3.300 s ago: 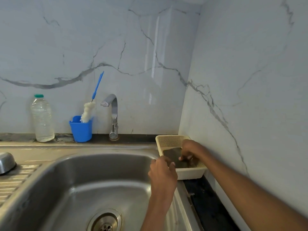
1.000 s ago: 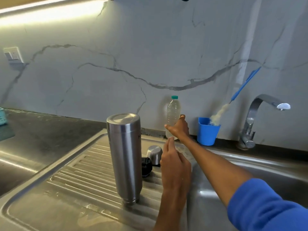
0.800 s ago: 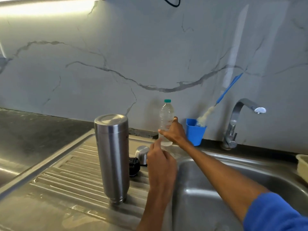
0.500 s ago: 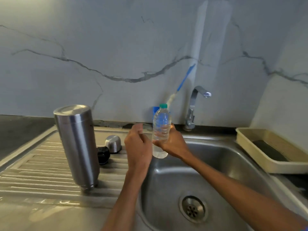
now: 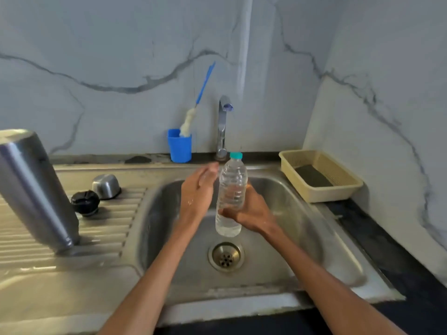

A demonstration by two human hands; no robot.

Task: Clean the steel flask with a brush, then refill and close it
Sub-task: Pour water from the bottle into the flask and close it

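Observation:
The steel flask (image 5: 36,189) stands upside down on the ribbed drainboard at the left. Its black stopper (image 5: 85,203) and steel cap (image 5: 106,186) lie beside it. My right hand (image 5: 251,212) grips a clear plastic water bottle (image 5: 231,197) with a teal cap, held upright over the sink basin. My left hand (image 5: 197,192) hovers just left of the bottle, fingers straight and raised toward its neck, holding nothing. The blue-handled bottle brush (image 5: 197,105) leans in a blue cup (image 5: 180,148) by the back wall.
The tap (image 5: 223,126) rises behind the steel sink (image 5: 302,238), whose drain (image 5: 226,256) lies below the bottle. A beige basket (image 5: 321,176) with a dark scrub pad sits on the right. Dark counter runs along the right wall.
My right hand took the water bottle from the back ledge and carried it right, over the basin. My left hand moved along beside it. The view swung right.

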